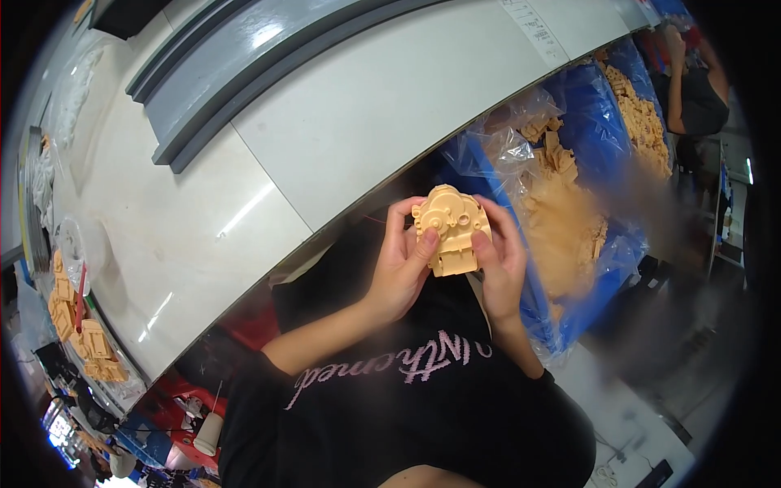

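Between both hands, in front of my chest, is a tan moulded plastic housing (453, 232) with round raised bosses and a boxy lower part. My left hand (400, 264) grips its left side, the thumb pressed on its face. On the right edge my right hand (503, 264) is closed round it, thumb on the front as well. The fingers behind the part are mostly hidden. Just right of my right hand stands a blue bin (533, 305) lined with clear plastic, holding many tan plastic parts (561, 220).
A white worktable (325, 154) curves across the front, with a long grey rail (236, 69) on it. More tan parts (93, 350) lie at the far left edge. A second heap of tan parts (639, 114) sits behind the bin. At upper right is another person (700, 98).
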Demonstrator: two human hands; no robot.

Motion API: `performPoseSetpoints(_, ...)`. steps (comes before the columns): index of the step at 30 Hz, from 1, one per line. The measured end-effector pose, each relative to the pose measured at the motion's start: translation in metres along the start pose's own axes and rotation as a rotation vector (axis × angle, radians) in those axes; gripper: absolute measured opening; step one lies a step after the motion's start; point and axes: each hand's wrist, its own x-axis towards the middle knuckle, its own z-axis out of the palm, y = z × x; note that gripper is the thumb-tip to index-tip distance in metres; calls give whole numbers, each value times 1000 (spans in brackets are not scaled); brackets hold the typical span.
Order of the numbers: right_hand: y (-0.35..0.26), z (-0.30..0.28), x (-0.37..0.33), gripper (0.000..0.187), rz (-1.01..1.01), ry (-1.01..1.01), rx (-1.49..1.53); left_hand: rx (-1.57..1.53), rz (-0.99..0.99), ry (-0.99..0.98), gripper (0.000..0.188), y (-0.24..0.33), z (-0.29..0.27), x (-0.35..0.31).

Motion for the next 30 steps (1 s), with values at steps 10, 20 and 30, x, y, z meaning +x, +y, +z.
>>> performPoseSetpoints(10,18,-6,0,26,-82,-22,95,151,97,-30,36,1,-9,-2)
performPoseSetpoints(20,20,-2,-4,28,-199,-19,-8,160,137,-47,37,-3,-12,-7)
performPoseSetpoints(30,-5,-6,2,30,-299,-191,-275,240,232,-111,38,4,-18,-10)
